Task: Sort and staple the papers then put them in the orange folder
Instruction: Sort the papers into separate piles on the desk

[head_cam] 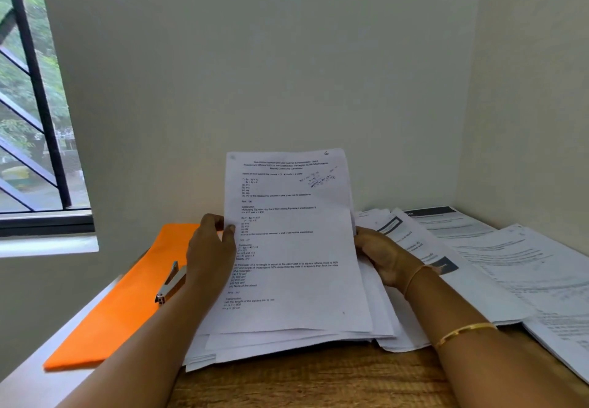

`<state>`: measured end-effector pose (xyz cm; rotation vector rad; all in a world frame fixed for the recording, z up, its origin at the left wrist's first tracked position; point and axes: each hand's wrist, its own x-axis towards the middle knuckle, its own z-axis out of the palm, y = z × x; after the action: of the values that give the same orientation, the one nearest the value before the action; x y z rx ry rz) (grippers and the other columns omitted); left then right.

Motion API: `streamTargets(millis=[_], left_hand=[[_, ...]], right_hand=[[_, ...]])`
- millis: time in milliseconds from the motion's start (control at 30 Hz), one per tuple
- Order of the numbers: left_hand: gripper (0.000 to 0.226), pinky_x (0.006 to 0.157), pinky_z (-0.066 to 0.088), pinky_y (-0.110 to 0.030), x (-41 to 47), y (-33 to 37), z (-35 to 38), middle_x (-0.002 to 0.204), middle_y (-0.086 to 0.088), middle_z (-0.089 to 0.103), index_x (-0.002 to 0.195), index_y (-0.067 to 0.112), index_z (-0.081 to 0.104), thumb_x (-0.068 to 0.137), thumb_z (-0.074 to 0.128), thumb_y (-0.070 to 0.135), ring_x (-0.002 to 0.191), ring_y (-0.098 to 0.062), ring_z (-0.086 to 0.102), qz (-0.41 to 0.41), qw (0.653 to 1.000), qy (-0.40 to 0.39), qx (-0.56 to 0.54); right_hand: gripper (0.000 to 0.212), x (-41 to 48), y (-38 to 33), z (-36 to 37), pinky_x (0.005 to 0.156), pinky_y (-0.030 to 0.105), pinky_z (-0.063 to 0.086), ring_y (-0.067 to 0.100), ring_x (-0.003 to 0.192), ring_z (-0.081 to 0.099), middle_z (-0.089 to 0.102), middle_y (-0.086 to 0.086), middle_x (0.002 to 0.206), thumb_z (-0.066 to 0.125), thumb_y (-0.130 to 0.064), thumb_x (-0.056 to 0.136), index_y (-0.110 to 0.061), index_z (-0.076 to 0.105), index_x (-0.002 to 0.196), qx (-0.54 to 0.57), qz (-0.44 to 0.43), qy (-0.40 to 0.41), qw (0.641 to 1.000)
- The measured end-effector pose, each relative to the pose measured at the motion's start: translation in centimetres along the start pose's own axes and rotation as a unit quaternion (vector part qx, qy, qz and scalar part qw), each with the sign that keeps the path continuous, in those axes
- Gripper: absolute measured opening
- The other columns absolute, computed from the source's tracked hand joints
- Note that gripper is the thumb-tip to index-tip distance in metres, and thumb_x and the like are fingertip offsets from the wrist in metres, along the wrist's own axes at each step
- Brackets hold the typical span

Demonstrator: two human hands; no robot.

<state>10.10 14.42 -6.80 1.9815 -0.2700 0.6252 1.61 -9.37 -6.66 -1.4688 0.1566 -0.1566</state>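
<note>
A stack of printed papers (293, 248) stands tilted up from the wooden table, its top sheet marked with a handwritten 6. My left hand (210, 248) pinches the stack's left edge with the thumb on the front. My right hand (382, 258) grips the right edge, its fingers curled behind the sheets. The orange folder (127, 305) lies shut on the left of the table. A silver stapler (170, 283) rests on the folder, just left of my left wrist.
More printed sheets (497, 264) are spread over the right side of the table, some overlapping. Bare wooden table (306, 382) shows at the front edge. A wall stands close behind, and a barred window (32, 121) is at the left.
</note>
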Motion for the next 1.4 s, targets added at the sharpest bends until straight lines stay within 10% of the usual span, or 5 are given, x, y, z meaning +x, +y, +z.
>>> streamTargets(millis=[267, 467, 1000, 1200, 1400], left_hand=[[0.024, 0.053, 0.035, -0.021, -0.1, 0.3, 0.2, 0.110, -0.006, 0.062, 0.119, 0.013, 0.048, 0.096, 0.051, 0.015, 0.080, -0.015, 0.055, -0.046, 0.997, -0.023, -0.054], [0.025, 0.052, 0.034, -0.022, 0.0, 0.0, 0.3, 0.103, -0.002, 0.063, 0.117, 0.015, 0.049, 0.093, 0.056, 0.015, 0.070, -0.007, 0.053, -0.040, 0.997, -0.041, -0.048], [0.071, 0.079, 0.040, -0.032, -0.2, -0.3, -0.4, 0.134, -0.012, 0.047, 0.134, 0.014, 0.038, 0.077, 0.076, 0.030, 0.116, -0.029, 0.051, -0.051, 0.963, -0.166, 0.208], [0.072, 0.085, 0.043, -0.035, 0.0, -0.4, -0.5, 0.132, -0.015, 0.042, 0.133, 0.014, 0.040, 0.074, 0.079, 0.024, 0.115, -0.032, 0.050, -0.064, 0.962, -0.155, 0.215], [0.060, 0.077, 0.038, -0.032, 0.7, -1.0, -0.5, 0.124, -0.016, 0.053, 0.128, 0.011, 0.046, 0.076, 0.075, 0.008, 0.112, -0.030, 0.052, -0.068, 0.979, -0.119, 0.151]], right_hand=[[0.059, 0.0, -0.7, 0.7, 0.066, 0.031, 0.057, 0.025, 0.084, 0.071, 0.073, 0.010, 0.099, 0.029, -0.060, 0.095, -0.018, 0.068, 0.109, 0.111, 0.014, -0.021, 0.994], [0.034, 0.3, 0.3, 0.8, 0.091, 0.046, 0.050, 0.034, 0.103, 0.061, 0.062, 0.020, 0.120, 0.055, -0.008, 0.092, 0.000, 0.056, 0.126, -0.005, 0.050, 0.029, 0.998], [0.015, 1.7, 0.3, -4.6, 0.101, 0.045, 0.044, 0.026, 0.089, 0.056, 0.055, 0.015, 0.131, 0.045, 0.001, 0.090, -0.005, 0.058, 0.085, 0.248, 0.026, 0.351, 0.903], [0.016, 1.0, -0.3, -3.9, 0.039, 0.030, 0.051, 0.023, 0.069, 0.053, 0.052, 0.009, 0.082, 0.042, 0.004, 0.094, -0.003, 0.051, 0.083, 0.320, 0.016, 0.324, 0.890], [0.015, 0.8, -0.4, -3.8, 0.046, 0.027, 0.054, 0.022, 0.071, 0.051, 0.052, 0.008, 0.089, 0.041, 0.004, 0.093, -0.004, 0.053, 0.094, 0.337, 0.020, 0.325, 0.884]])
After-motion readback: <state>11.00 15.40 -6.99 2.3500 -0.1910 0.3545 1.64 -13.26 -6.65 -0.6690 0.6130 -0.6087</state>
